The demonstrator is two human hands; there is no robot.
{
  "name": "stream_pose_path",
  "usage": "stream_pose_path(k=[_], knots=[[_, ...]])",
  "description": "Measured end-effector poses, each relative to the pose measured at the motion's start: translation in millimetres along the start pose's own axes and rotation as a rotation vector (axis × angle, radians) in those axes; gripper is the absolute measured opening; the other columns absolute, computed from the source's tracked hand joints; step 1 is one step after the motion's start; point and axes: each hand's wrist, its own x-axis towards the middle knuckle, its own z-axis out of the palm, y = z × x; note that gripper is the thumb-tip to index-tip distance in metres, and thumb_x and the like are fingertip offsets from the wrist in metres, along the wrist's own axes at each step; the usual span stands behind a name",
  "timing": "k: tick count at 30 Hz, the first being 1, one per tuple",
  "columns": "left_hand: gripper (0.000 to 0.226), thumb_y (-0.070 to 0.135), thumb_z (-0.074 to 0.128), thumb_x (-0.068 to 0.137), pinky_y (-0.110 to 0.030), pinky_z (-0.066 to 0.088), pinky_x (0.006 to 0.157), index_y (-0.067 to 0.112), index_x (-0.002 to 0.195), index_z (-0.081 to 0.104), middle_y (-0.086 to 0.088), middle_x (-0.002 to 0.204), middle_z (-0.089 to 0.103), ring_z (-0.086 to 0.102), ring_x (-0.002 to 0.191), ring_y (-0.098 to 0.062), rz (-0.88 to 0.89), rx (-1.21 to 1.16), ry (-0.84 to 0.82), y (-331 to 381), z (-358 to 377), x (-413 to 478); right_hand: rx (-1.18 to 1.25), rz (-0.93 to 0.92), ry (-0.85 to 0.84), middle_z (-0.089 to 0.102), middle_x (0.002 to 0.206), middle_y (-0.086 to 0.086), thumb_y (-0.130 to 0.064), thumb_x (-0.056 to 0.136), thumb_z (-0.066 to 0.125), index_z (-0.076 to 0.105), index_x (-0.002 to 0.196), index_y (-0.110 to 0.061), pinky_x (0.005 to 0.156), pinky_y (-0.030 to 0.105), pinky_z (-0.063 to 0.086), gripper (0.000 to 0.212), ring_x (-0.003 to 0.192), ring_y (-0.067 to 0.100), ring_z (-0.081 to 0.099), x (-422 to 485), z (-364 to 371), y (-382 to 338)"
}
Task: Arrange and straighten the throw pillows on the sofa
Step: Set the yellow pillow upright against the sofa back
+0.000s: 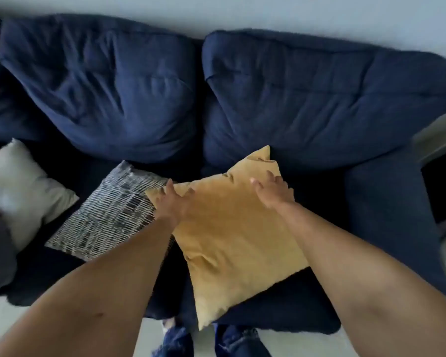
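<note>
Both arms reach down over the navy sofa; the yellow pillow lies flat on the seat in front of the right back cushion, turned cornerwise, one corner hanging past the front edge of the seat; the left hand clutches that pillow's left corner, fingers curled round the edge; the right hand rests on its far upper part with fingers spread, and I cannot tell whether it pinches the fabric or only presses; the grey-and-white striped pillow lies flat just beside it, its right edge tucked under the yellow one; a white pillow sits further left, apart from the striped one; the left back cushion is creased and slumped; no label or writing can be read on any fabric; the picture is soft and a little blurred
</note>
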Motion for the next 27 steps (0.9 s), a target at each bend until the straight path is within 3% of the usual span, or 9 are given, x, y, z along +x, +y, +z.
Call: stream_pose_path(k=[3, 7, 10, 15, 21, 24, 27], knots=[[0.104, 0.074, 0.055, 0.084, -0.059, 0.024, 0.118, 0.029, 0.160, 0.001, -0.012, 0.167, 0.004, 0.012, 0.151, -0.038, -0.174, -0.111, 0.119, -17, 28, 6, 0.030, 0.090, 0.081, 0.037, 0.152, 0.014, -0.070, 0.092, 0.027, 0.019, 0.155, -0.022, 0.106, 0.052, 0.030, 0.080, 0.133, 0.036, 0.039, 21, 14, 16], [0.112, 0.080, 0.057, 0.077, -0.057, 0.025, 0.117, 0.036, 0.159, -0.005, -0.018, 0.164, 0.012, 0.024, 0.146, -0.043, -0.339, -0.401, 0.148, -44, 58, 14, 0.186, 0.222, 0.080, 0.033, 0.156, 0.015, -0.073, 0.091, 0.027, 0.012, 0.157, -0.023, 0.112, 0.053, 0.023, 0.084, 0.137, 0.038, 0.037, 46, 27, 39], [0.116, 0.084, 0.057, 0.073, -0.052, 0.023, 0.117, 0.042, 0.156, -0.012, -0.016, 0.164, 0.019, 0.028, 0.146, -0.039, -0.266, -0.536, 0.149, -58, 70, 22, 0.372, 0.288, 0.015, 0.031, 0.159, 0.012, -0.080, 0.085, 0.030, 0.005, 0.158, -0.029, 0.114, 0.055, 0.024, 0.092, 0.139, 0.039, 0.037, 63, 32, 54], [0.121, 0.088, 0.058, 0.067, -0.053, 0.024, 0.118, 0.047, 0.153, -0.017, -0.011, 0.164, 0.022, 0.031, 0.145, -0.038, -0.248, -0.590, 0.169, -65, 78, 28, 0.562, 0.195, -0.060, 0.043, 0.153, 0.003, -0.087, 0.077, 0.038, 0.003, 0.157, -0.036, 0.109, 0.047, 0.032, 0.102, 0.135, 0.035, 0.044, 68, 42, 66], [0.118, 0.088, 0.060, 0.064, -0.047, 0.022, 0.119, 0.050, 0.154, -0.007, -0.002, 0.166, 0.022, 0.029, 0.147, -0.035, -0.198, -0.627, 0.206, -46, 76, 9, 0.606, 0.139, 0.093, 0.061, 0.130, -0.002, -0.089, 0.072, 0.037, 0.030, 0.147, -0.039, 0.089, 0.043, 0.041, 0.091, 0.119, 0.032, 0.057, 41, 40, 67], [0.117, 0.088, 0.062, 0.063, -0.030, 0.020, 0.112, 0.051, 0.154, -0.001, 0.003, 0.164, 0.026, 0.032, 0.146, -0.025, -0.054, -0.642, 0.247, -30, 72, -9, 0.673, 0.113, 0.229, 0.059, 0.133, -0.005, -0.090, 0.075, 0.034, 0.030, 0.147, -0.040, 0.092, 0.044, 0.042, 0.087, 0.120, 0.030, 0.056, 15, 30, 77], [0.112, 0.086, 0.065, 0.063, -0.011, 0.021, 0.099, 0.054, 0.153, 0.006, 0.023, 0.150, 0.039, 0.041, 0.127, 0.001, 0.120, -0.678, 0.264, -2, 68, -26, 0.738, 0.079, 0.391, 0.057, 0.137, -0.007, -0.086, 0.081, 0.032, 0.028, 0.147, -0.043, 0.098, 0.046, 0.042, 0.079, 0.121, 0.030, 0.055, -11, 15, 97]])
